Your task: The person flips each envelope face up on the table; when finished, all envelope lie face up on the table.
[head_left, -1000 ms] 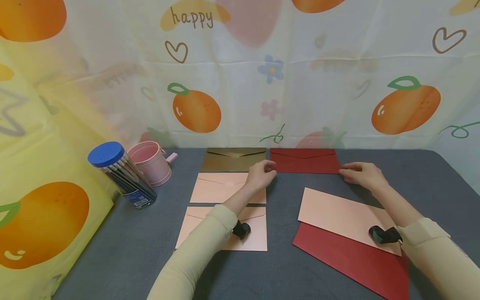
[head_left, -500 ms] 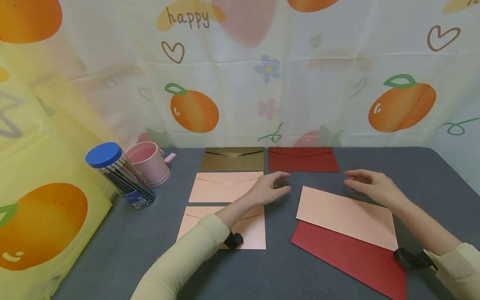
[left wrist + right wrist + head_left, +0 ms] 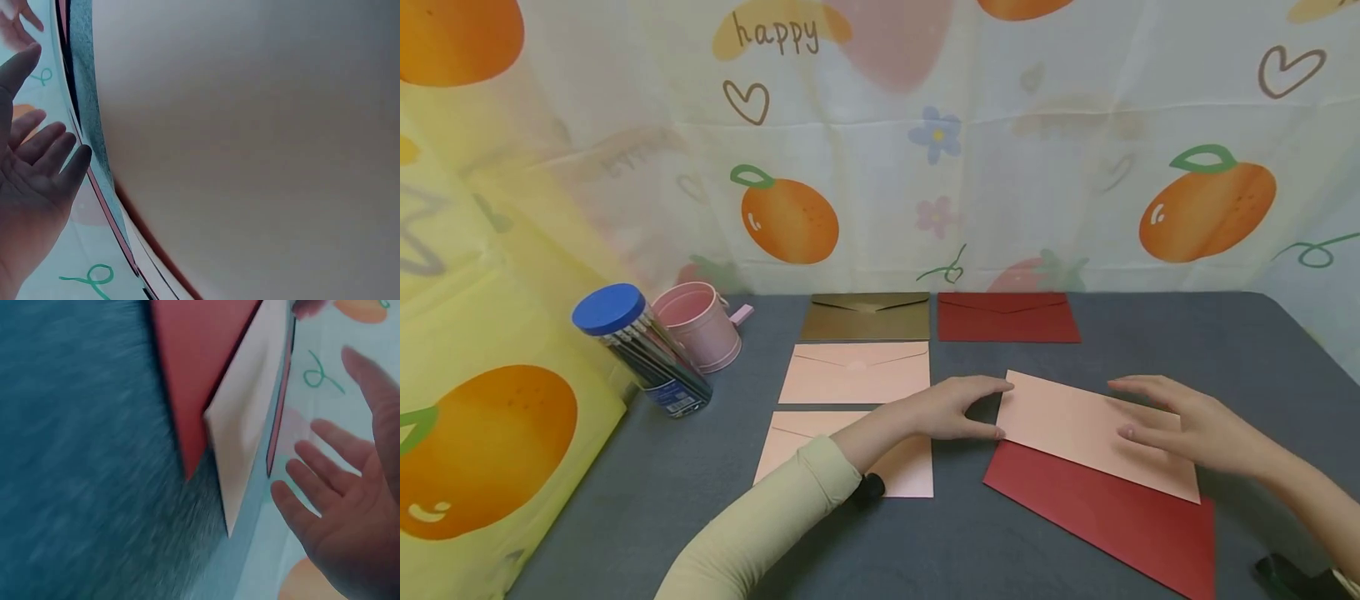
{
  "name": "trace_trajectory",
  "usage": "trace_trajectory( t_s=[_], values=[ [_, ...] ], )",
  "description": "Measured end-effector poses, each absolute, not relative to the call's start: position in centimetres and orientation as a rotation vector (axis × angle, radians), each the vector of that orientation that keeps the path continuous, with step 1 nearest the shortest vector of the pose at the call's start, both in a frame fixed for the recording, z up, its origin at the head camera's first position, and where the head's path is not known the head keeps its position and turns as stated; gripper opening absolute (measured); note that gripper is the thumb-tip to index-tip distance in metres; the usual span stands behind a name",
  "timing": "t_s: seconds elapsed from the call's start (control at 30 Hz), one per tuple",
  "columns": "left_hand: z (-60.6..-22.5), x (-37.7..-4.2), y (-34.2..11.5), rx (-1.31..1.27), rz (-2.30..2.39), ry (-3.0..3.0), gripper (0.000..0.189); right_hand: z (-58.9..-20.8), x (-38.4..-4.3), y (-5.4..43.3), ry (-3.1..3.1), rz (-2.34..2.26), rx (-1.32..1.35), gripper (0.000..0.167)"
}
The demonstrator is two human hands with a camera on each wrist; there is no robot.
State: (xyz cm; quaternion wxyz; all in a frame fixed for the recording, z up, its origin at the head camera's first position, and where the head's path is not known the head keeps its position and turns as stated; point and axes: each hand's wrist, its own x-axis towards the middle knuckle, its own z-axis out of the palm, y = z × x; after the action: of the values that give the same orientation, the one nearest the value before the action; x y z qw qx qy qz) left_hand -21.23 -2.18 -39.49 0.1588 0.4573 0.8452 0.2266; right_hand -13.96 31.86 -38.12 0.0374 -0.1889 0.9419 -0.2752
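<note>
A pale pink envelope (image 3: pixel 1067 421), flap side hidden, lies slanted on the right and overlaps a red envelope (image 3: pixel 1105 517) beneath it. At its left end is my left hand (image 3: pixel 951 410), thumb and fingers spread apart with the tips right at the edge. My right hand (image 3: pixel 1198 429) hovers over the right end, fingers extended and casting a shadow on the paper. The left wrist view shows the left fingers (image 3: pixel 47 147) apart with nothing between them. In the right wrist view, the right palm (image 3: pixel 350 531) is beside the pink envelope's corner (image 3: pixel 234 469).
Along the back lie a gold envelope (image 3: pixel 865 327) and a red envelope (image 3: pixel 1009 325). Two more pink envelopes (image 3: pixel 850 383) sit in a column in front of the gold one. A blue-lidded pencil tub (image 3: pixel 643 350) and a pink bucket (image 3: pixel 700 329) stand at left.
Both hands have left the red envelope at the back and come toward the front, to the two ends of the slanted pink envelope. The fingers have spread. The envelopes stay in place.
</note>
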Motion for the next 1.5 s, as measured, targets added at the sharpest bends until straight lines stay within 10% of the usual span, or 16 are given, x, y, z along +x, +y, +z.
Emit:
trace_trajectory(
  t_s=[0.7,1.5],
  values=[
    [-39.8,-21.0,-1.9,1.358,0.421,2.392,0.068,-41.4,-10.8,35.8,2.885,-0.576,-0.745,0.096],
    [-39.9,-21.0,-2.2,1.476,0.244,2.45,0.057,-42.0,-11.1,36.2,2.984,-0.554,-0.729,0.089]
  ],
)
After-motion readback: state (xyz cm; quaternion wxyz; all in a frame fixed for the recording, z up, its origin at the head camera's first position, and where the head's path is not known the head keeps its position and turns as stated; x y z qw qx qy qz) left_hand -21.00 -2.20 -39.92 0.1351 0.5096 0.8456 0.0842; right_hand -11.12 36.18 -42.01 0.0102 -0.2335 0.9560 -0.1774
